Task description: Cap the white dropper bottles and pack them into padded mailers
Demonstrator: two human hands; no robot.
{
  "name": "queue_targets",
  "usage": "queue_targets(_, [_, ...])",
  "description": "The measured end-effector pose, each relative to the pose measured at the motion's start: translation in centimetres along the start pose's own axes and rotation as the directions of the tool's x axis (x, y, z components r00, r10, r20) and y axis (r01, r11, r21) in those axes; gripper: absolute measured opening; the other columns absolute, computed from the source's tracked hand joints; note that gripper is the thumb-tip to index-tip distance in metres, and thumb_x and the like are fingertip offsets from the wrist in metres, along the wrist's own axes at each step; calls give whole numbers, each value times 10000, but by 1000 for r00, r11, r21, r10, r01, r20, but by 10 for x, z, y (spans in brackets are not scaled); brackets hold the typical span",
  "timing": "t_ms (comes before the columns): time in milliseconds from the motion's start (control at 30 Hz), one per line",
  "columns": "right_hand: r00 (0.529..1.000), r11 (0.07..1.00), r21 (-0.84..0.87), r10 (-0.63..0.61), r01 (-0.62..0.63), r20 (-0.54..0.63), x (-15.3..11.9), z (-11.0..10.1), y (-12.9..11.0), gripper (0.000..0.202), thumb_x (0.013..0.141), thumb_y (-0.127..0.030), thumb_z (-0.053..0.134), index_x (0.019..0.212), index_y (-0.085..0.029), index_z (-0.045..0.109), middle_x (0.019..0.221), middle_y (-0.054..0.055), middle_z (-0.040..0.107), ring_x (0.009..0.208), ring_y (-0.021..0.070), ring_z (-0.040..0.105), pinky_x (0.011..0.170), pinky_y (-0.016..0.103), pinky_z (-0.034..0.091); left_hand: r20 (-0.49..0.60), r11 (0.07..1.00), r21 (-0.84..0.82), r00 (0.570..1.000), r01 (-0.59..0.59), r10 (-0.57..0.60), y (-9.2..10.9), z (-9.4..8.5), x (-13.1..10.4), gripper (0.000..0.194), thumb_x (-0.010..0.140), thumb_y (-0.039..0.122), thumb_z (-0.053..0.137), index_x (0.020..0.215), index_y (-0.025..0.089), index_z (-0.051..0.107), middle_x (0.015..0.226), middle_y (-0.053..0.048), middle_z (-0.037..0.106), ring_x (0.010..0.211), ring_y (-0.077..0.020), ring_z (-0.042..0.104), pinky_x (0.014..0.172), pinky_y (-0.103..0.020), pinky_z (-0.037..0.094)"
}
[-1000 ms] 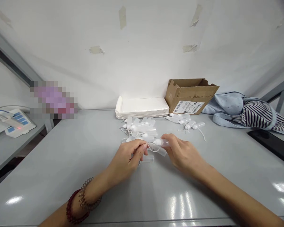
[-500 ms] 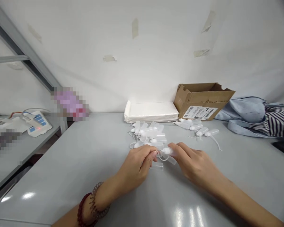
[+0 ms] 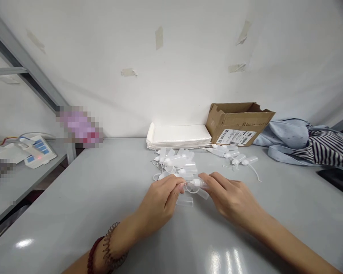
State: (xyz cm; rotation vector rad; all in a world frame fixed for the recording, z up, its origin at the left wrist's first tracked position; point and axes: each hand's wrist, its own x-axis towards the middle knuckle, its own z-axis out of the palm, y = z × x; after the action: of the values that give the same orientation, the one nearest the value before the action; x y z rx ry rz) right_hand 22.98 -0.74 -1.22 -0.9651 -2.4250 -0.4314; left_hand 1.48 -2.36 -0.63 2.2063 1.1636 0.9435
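Observation:
A small translucent squeeze bottle (image 3: 198, 183) with a white neck and a thin looped strap is held level between my two hands. My right hand (image 3: 228, 192) is closed around its body. At the nozzle end, my left hand (image 3: 164, 196) pinches the bottle's small cap, mostly hidden behind the fingertips. Just beyond my hands lies a pile of similar bottles (image 3: 175, 160), several with thin white straps. Another clear bottle (image 3: 185, 201) lies on the table close to my left fingertips, its other end covered by the hand.
Behind the pile is a stack of white padded envelopes (image 3: 179, 135). An open cardboard box (image 3: 240, 123) stands beside it, with several more bottles (image 3: 236, 158) in front. Pale blue cloth (image 3: 288, 133) and a black object (image 3: 335, 180) are at the right. A white device (image 3: 40, 150) sits on the left-hand table.
The whole view has shifted slightly, so things appear a little further left. Both hands keep their hold on the bottle, with hardly any change between them.

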Motion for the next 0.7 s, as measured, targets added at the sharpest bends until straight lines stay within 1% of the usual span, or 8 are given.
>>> queue_targets(100, [1000, 1000, 13, 17, -16, -26, 0, -1, 1, 233, 897, -84, 388, 1084, -126, 519, 717, 8, 570, 480, 104, 455, 423, 235, 292, 3, 999, -23, 1000, 31, -31, 0, 0, -1, 246, 950, 173, 335, 873, 170, 569, 721, -2, 578, 604, -115, 512, 621, -244, 418])
queue_targets(400, [1000, 997, 81, 9, -8, -20, 2, -2, -2, 194, 939, -138, 370, 1075, -126, 508, 706, 9, 565, 477, 104, 445, 426, 229, 286, 8, 996, -57, 998, 62, -61, 3, -1, 0, 253, 952, 189, 335, 885, 170, 579, 729, 3, 596, 602, -107, 530, 610, -234, 423])
queue_targets(700, [1000, 996, 87, 14, -15, 18, 2, -4, -3, 200, 946, -159, 363, 1055, -114, 525, 682, 6, 545, 470, 108, 445, 430, 237, 295, 2, 995, -80, 998, 63, -63, 4, 0, -1, 253, 954, 192, 338, 925, 183, 590, 745, 11, 609, 606, -101, 543, 614, -228, 438])
